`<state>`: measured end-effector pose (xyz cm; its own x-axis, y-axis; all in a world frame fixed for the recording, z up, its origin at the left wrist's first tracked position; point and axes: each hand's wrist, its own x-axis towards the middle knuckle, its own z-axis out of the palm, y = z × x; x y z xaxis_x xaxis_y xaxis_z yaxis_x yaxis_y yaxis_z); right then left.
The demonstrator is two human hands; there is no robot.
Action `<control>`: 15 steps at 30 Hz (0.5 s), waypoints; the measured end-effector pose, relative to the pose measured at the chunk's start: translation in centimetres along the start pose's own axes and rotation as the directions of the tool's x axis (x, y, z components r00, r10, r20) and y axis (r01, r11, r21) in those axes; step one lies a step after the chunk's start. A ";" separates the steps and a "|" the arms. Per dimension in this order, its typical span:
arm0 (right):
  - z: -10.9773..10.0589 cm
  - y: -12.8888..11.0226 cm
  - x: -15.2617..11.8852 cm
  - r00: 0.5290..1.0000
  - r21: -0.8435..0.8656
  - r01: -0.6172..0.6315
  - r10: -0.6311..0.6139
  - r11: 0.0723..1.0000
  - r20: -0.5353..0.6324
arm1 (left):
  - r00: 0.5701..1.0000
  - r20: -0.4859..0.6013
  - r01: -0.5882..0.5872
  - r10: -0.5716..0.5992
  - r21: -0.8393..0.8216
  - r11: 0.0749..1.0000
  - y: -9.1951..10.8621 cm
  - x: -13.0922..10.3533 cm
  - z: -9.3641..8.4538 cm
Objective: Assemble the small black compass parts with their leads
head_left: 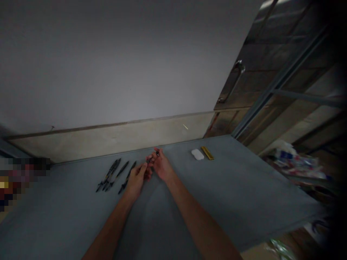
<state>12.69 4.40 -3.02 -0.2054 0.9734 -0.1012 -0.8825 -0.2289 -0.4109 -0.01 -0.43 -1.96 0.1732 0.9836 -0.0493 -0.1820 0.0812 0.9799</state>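
Note:
Both my hands meet near the back middle of the grey table. Between them is a small dark, pen-like object (pixel 150 160). My left hand (pixel 138 177) pinches its near end between thumb and fingers. The fingers of my right hand (pixel 162 164) are curled around the far end, where a dark tip shows. Just left of my left hand, several black pens (pixel 110 173) lie roughly side by side on the table; the closest one (pixel 127 178) is partly beside my fingers.
On the grey table (pixel 233 195), a white rounded item (pixel 197 154) and a gold box (pixel 207 153) lie right of my hands. A pale wall (pixel 116 72) rises behind. Plastic-wrapped items (pixel 298 162) are piled beyond the right edge, near a door handle (pixel 237 81).

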 end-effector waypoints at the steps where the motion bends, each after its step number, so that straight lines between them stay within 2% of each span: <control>1: 0.0 0.2 0.2 0.999 0.054 -0.037 0.036 0.998 0.022 | 1.000 0.021 -0.005 0.004 0.066 0.998 -0.1 0.1 0.1; 3: -0.1 0.4 0.5 0.992 0.168 -0.105 0.092 0.980 0.082 | 0.998 0.070 -0.021 0.007 0.214 0.977 -0.3 0.2 0.5; 6: -0.3 0.0 0.6 0.983 0.268 -0.144 0.105 0.953 0.153 | 0.995 0.096 -0.041 0.006 0.361 0.932 -0.8 0.0 0.9; 8: -0.5 -0.6 0.6 0.981 0.287 -0.135 0.089 0.948 0.170 | 0.998 0.060 -0.045 0.022 0.429 0.902 -1.0 -0.5 1.1; 10: -0.7 -1.1 0.7 0.988 0.322 -0.063 0.014 0.944 0.153 | 0.997 -0.011 -0.054 0.070 0.518 0.854 -0.8 -1.3 1.0; 12: -0.8 -1.4 0.9 0.991 0.348 0.037 -0.079 0.937 0.108 | 0.992 -0.037 -0.073 0.122 0.618 0.783 0.1 -2.5 0.3; 13: -0.9 -1.5 1.1 0.990 0.344 0.074 -0.109 0.936 0.086 | 0.992 -0.013 -0.087 0.128 0.664 0.742 0.9 -3.0 -0.5; 15: -0.8 -1.5 1.4 0.989 0.310 0.111 -0.137 0.944 0.061 | 0.994 0.056 -0.105 0.095 0.744 0.660 2.8 -4.0 -3.2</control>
<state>14.09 6.10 -3.28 -0.1083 0.9941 0.0111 -0.9872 -0.1062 -0.1188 -4.36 -3.64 0.39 0.2088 0.9764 0.0551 0.5816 -0.1692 0.7957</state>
